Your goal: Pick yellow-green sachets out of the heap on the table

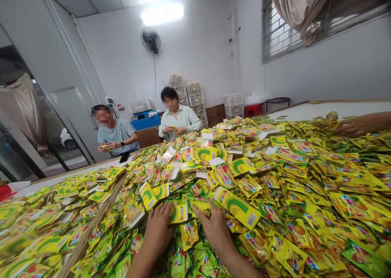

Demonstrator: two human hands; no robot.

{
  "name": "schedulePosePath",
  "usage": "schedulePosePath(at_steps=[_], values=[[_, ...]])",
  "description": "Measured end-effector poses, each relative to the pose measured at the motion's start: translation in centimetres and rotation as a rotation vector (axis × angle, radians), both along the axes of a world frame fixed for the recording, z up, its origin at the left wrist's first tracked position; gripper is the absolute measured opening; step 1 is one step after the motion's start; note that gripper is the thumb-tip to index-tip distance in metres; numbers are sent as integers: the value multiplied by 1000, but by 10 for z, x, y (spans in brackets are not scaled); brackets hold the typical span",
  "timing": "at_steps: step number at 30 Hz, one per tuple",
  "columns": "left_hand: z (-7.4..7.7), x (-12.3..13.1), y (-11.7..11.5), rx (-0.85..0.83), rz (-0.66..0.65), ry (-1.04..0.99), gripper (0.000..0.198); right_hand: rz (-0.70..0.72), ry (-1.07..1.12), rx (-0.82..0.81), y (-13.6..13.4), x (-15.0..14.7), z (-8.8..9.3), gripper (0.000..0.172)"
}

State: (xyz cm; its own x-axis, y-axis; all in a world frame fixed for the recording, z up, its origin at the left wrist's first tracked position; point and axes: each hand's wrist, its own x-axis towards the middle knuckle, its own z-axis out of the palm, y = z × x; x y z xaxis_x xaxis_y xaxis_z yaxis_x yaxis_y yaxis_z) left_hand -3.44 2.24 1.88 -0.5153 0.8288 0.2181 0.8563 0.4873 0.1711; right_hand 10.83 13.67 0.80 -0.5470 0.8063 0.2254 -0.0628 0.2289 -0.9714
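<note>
In the head view, my left hand (159, 225) reaches into the pile with its fingers curled round one end of a small yellow carton (180, 213). My right hand (216, 226) is to the right of it, thumb and fingers closed on a shiny yellow sachet (201, 206); the fingertips are partly hidden. Just beyond the right hand lies a longer yellow carton (238, 206) with a green band and a barcode. A single yellow sachet (189, 234) rests between the two hands, above several green sachets (177, 261).
A wooden divider strip (100, 217) separates more yellow packets at left. Two people (114, 133) (179, 117) sit across the table, each handling something small. Another person's hand (351, 126) reaches in from the right. White crates (195, 101) are stacked by the wall.
</note>
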Motion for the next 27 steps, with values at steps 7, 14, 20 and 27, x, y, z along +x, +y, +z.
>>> schedulePosePath(at_steps=[7, 14, 20, 27], values=[[9, 10, -17, 268, 164, -342, 41, 5, 12, -14, 3, -1, 1, 30], [1, 40, -30, 360, 17, -747, 48, 252, 169, -102, -5, -1, 2, 33], [-4, 48, -34, 359, -68, -933, 41, 206, -224, 170, 4, 2, -3, 38], [-2, 40, -38, 189, -209, -1006, 38, 345, -259, 344, 0, 2, -3, 13]])
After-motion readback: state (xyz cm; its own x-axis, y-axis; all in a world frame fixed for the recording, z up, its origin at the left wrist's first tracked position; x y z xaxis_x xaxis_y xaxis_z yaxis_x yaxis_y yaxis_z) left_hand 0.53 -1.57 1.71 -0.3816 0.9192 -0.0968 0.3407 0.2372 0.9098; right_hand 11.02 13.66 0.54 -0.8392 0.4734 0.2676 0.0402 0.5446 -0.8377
